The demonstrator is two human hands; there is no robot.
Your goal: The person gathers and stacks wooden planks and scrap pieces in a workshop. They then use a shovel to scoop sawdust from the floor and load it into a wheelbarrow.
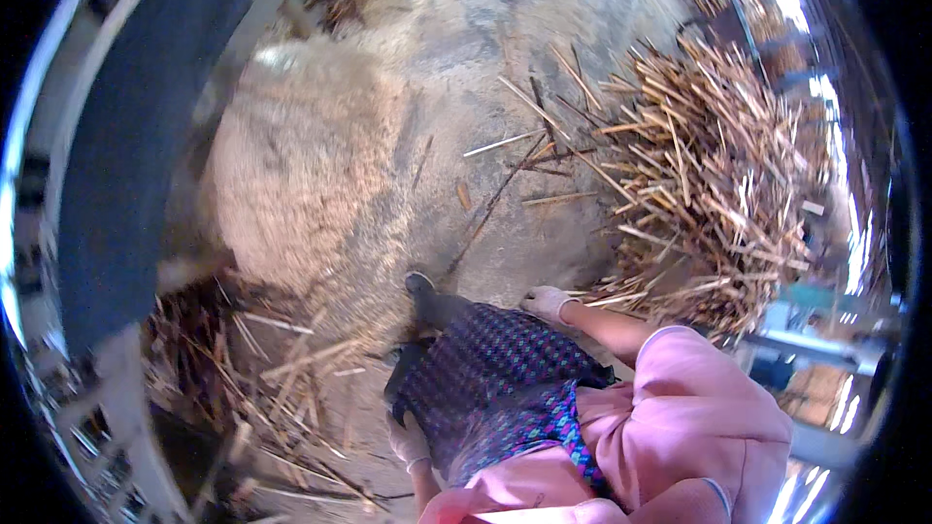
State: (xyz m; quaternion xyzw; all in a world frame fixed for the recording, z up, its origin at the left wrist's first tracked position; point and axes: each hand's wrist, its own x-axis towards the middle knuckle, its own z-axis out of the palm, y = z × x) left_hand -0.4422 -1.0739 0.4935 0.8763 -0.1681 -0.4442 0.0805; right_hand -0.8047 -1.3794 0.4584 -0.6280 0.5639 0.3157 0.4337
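Observation:
My right hand, in a pale glove, reaches out from a pink sleeve to the lower edge of a big heap of dry tan stalks. It touches the nearest stalks; whether its fingers are closed on one is hidden. My left hand, also gloved, hangs beside my dark patterned skirt with nothing in it. A dark shoe pokes out in front of the skirt on the grey floor.
A mound of fine beige chaff lies at centre left. A long dark sloping belt with a pale frame runs along the left. Loose stalks litter the lower left, and a few lie on the bare floor.

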